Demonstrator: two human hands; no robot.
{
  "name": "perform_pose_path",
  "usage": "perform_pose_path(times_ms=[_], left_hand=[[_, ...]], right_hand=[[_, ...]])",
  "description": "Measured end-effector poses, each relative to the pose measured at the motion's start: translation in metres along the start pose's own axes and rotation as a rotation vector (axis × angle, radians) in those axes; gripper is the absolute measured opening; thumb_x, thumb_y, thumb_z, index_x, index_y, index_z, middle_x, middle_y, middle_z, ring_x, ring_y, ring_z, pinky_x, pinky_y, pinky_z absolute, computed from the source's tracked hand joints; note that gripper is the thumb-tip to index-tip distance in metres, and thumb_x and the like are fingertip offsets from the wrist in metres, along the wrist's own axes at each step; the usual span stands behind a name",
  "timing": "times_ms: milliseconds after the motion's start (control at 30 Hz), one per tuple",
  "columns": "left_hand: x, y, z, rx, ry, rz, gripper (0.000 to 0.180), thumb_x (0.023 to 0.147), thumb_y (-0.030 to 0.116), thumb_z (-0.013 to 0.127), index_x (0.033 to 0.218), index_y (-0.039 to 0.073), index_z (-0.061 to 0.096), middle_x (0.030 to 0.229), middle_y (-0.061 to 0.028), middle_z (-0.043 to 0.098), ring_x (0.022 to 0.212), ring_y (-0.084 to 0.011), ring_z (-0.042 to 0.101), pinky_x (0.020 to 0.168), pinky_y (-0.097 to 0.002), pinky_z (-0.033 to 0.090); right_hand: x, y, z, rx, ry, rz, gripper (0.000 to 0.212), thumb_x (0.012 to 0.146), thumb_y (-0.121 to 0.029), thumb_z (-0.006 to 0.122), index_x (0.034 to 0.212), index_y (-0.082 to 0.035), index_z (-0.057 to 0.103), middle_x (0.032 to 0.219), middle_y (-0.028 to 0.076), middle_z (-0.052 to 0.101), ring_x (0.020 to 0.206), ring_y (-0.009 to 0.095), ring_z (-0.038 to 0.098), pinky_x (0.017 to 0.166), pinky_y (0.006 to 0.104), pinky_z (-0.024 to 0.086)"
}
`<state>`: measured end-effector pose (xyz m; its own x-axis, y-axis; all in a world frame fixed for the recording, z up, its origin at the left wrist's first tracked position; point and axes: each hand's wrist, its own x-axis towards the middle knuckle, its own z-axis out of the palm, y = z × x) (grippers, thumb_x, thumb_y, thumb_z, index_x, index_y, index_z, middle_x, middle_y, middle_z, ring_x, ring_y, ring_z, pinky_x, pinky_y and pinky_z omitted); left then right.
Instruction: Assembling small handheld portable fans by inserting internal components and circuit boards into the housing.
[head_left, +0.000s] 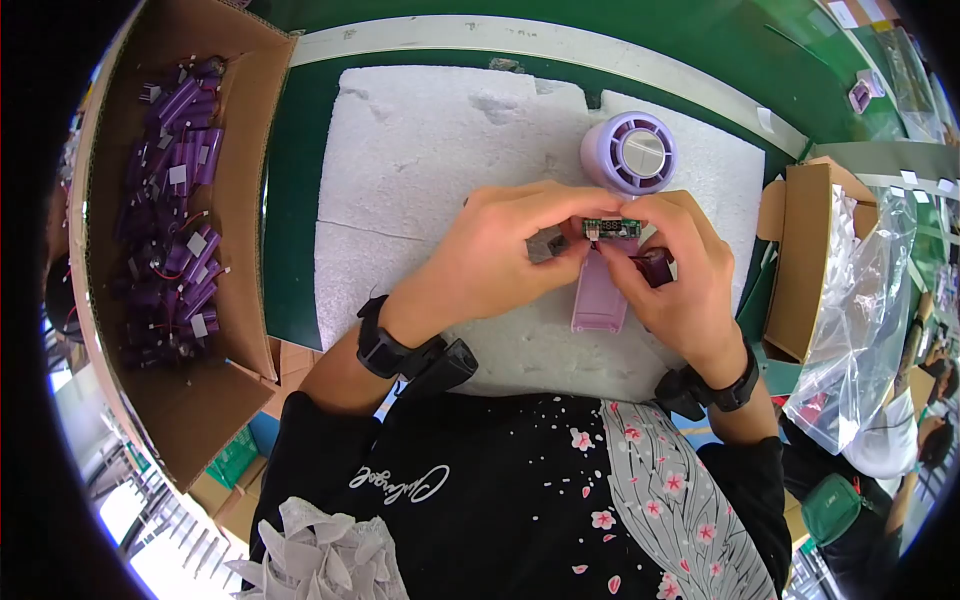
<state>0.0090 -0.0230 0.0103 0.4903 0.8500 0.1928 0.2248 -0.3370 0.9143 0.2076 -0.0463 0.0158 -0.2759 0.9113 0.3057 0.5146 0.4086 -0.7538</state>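
Both wrists bent inward; left hand [500, 255] and right hand [675, 270] fingers pinch small circuit board [612, 229] above lilac fan [618, 200].

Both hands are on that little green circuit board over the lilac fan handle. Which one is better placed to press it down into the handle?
Probably the right hand: its fingertips pinch the circuit board directly above the handle. The left hand only steadies the board's end.

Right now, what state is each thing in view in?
Small green circuit board: held between the fingers of both hands, above the handle.
Left hand: pinching the board's left end.
Right hand: pinching the board's right end.
Lilac handheld fan: lying on the white foam sheet, handle open.
Cardboard box of purple battery cells: open, well filled.
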Motion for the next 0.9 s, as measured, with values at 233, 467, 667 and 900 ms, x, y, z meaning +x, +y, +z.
perform_pose_path(times_ms=[233,467,667,900], left_hand=[[-0.0012,-0.0059,0.0011,-0.04,0.038,-0.016,0.038,0.073,-0.009,0.071,0.109,0.001,0.069,0.098,-0.0113,0.071,0.079,-0.0177,0.07,0.07,-0.0275,0.056],[-0.0003,-0.0046,0.0032,0.153,0.102,0.073,0.028,0.072,-0.005,0.072,0.099,0.003,0.074,0.09,-0.0107,0.071,0.073,-0.0185,0.07,0.063,-0.026,0.056],[-0.0006,-0.0057,0.0054,0.181,0.123,0.083,0.027,0.071,-0.003,0.073,0.098,0.003,0.075,0.087,-0.0106,0.071,0.07,-0.0189,0.07,0.06,-0.026,0.056],[0.0007,-0.0054,0.0051,0.19,0.117,0.089,0.026,0.072,-0.004,0.072,0.097,0.003,0.075,0.086,-0.0105,0.071,0.068,-0.0185,0.069,0.06,-0.025,0.055]], right_hand=[[0.0007,0.0014,-0.003,-0.038,0.01,-0.026,0.038,0.069,0.002,0.08,0.103,-0.004,0.063,0.096,0.011,0.065,0.069,0.018,0.066,0.06,0.0264,0.054],[0.0018,0.0016,-0.0018,-0.049,0.056,-0.004,0.038,0.067,0.001,0.081,0.103,-0.004,0.07,0.094,0.01,0.068,0.075,0.019,0.067,0.063,0.0264,0.054],[0.0019,0.0013,-0.0006,-0.074,0.059,0.018,0.037,0.066,0.0,0.081,0.102,-0.004,0.073,0.093,0.01,0.069,0.074,0.018,0.067,0.063,0.0261,0.053],[0.0006,0.0003,0.0018,-0.095,0.093,0.022,0.035,0.067,-0.001,0.081,0.101,-0.003,0.072,0.093,0.009,0.069,0.071,0.016,0.066,0.06,0.0251,0.053]])
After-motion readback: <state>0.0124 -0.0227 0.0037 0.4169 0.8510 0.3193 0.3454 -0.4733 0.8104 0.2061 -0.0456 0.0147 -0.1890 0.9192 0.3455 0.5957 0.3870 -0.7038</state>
